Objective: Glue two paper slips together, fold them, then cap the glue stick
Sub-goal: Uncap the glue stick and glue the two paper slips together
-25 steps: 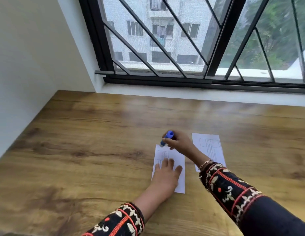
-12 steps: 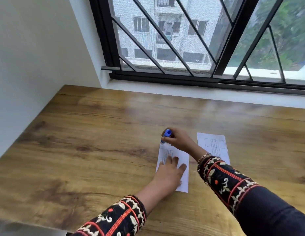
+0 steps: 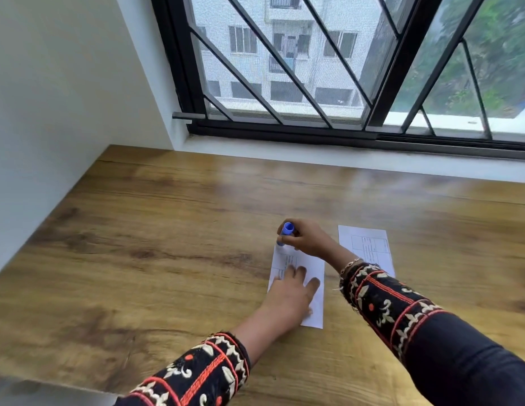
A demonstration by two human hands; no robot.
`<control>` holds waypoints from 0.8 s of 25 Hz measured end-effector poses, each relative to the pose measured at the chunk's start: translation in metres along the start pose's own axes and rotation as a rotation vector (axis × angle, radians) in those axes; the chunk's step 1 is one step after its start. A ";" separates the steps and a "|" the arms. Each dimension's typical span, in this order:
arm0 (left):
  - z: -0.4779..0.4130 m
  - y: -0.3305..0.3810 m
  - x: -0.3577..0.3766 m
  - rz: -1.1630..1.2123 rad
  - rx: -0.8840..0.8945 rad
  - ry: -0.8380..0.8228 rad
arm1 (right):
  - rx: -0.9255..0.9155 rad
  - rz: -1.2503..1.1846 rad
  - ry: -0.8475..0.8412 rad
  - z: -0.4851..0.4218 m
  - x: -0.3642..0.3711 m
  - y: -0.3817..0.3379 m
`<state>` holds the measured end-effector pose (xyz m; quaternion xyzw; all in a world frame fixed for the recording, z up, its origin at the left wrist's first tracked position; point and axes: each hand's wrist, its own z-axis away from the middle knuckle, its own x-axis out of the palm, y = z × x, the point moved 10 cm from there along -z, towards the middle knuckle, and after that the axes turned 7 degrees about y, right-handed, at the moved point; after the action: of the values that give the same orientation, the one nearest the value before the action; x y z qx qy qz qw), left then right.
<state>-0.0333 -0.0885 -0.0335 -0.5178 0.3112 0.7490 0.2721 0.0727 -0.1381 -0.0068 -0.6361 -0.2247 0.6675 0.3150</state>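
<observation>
A white paper slip (image 3: 315, 276) with a printed table lies on the wooden table (image 3: 167, 244). My left hand (image 3: 290, 294) lies flat on its near half, fingers spread, pinning it down. My right hand (image 3: 309, 240) grips a blue glue stick (image 3: 285, 232), tilted with its lower end touching the slip's far left corner. A second printed slip (image 3: 369, 247) lies to the right, partly hidden by my right forearm. No cap is visible.
A white wall (image 3: 50, 112) borders the table on the left. A black-framed barred window (image 3: 343, 83) with a white sill runs along the far edge. The table's near left edge shows at the bottom left.
The glue stick has stayed at the slip's far left corner with only a slight shift. My left hand keeps pressing the slip. The view has drifted.
</observation>
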 end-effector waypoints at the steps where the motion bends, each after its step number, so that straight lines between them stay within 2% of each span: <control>1: 0.000 0.000 0.000 -0.001 -0.002 -0.001 | -0.002 0.001 0.001 0.000 0.000 0.000; 20: 0.000 -0.001 -0.001 0.015 -0.005 0.015 | 0.036 0.016 -0.016 0.011 -0.014 0.012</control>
<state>-0.0327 -0.0878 -0.0325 -0.5218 0.3153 0.7478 0.2628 0.0604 -0.1552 -0.0049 -0.6266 -0.2102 0.6791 0.3195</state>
